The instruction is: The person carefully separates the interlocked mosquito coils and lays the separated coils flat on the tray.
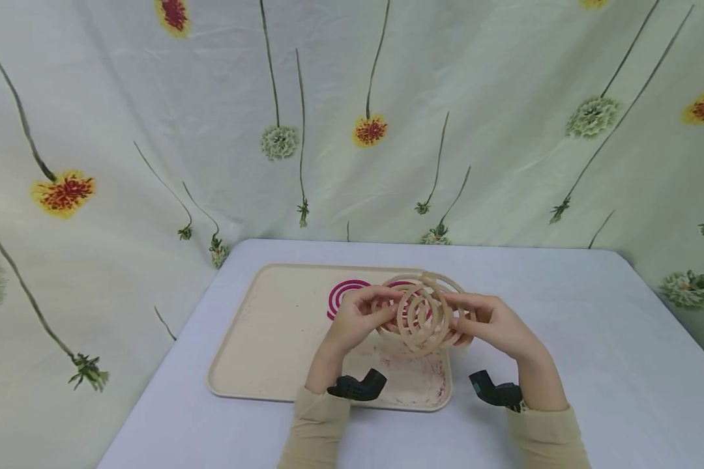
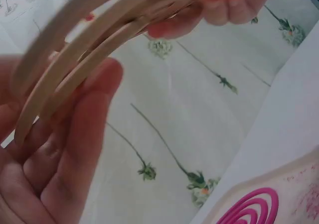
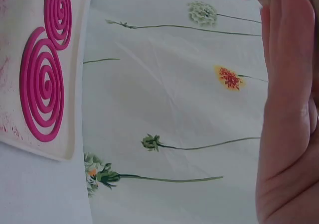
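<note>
Both hands are raised over the right part of the tray in the head view, with tan spiral coils [image 1: 444,319] between them. My left hand [image 1: 354,319] pinches the coils at their left side between thumb and fingers. On the opposite side, my right hand [image 1: 498,326] grips them by the edge. In the left wrist view several curved tan strands [image 2: 84,44] lie against the left hand's fingers, close together and partly overlapping. Two magenta spiral coils lie flat on the tray; the nearer one [image 3: 47,87] shows whole in the right wrist view.
A beige tray [image 1: 270,326] with a raised rim lies on the white-covered table [image 1: 563,326]. Reddish smudges mark its lower right part. Behind the table hangs a pale cloth [image 1: 481,78] printed with flowers. Each wrist carries a black camera mount.
</note>
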A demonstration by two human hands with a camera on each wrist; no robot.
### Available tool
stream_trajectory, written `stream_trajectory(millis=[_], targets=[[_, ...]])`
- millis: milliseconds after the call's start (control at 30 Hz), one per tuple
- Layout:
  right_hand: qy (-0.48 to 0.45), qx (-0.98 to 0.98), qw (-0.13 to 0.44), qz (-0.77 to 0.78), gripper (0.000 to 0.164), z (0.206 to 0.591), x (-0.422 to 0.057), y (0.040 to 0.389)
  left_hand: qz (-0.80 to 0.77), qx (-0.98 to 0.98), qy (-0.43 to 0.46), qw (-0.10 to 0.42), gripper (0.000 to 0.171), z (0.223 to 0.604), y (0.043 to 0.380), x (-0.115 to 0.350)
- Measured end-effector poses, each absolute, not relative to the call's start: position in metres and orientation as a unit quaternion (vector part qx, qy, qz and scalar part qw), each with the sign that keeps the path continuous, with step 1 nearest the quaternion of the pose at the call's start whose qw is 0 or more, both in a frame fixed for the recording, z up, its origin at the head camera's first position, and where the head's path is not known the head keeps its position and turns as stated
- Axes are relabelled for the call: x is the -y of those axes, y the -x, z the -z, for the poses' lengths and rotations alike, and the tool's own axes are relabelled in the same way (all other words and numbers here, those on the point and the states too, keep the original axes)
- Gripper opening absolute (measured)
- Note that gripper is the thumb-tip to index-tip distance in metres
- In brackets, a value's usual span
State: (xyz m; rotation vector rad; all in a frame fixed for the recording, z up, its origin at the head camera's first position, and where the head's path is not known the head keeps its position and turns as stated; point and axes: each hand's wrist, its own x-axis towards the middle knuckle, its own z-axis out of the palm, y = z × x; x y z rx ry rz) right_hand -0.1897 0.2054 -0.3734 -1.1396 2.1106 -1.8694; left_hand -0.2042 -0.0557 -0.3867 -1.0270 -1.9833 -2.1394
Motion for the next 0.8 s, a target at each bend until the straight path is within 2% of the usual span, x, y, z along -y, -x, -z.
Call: stream_trajectory(millis=[100,233,800], targets=[[0.377,-0.714,0.088,0.583,0.035,0.372,-0.21,0.189,0.651,0.671,0.355,-0.001,0.021,0.388,0.205,0.063],[0.359,-0.741,0.092,0.56,0.035,0.372,-0.21,0.19,0.626,0.691,0.361,0.006,0.021,0.388,0.206,0.067],[0.287,-0.746,-0.032,0.601,0.033,0.373,-0.197,0.19,0.708,0.642,0.262,0.134,0.021,0.388,0.204,0.04]])
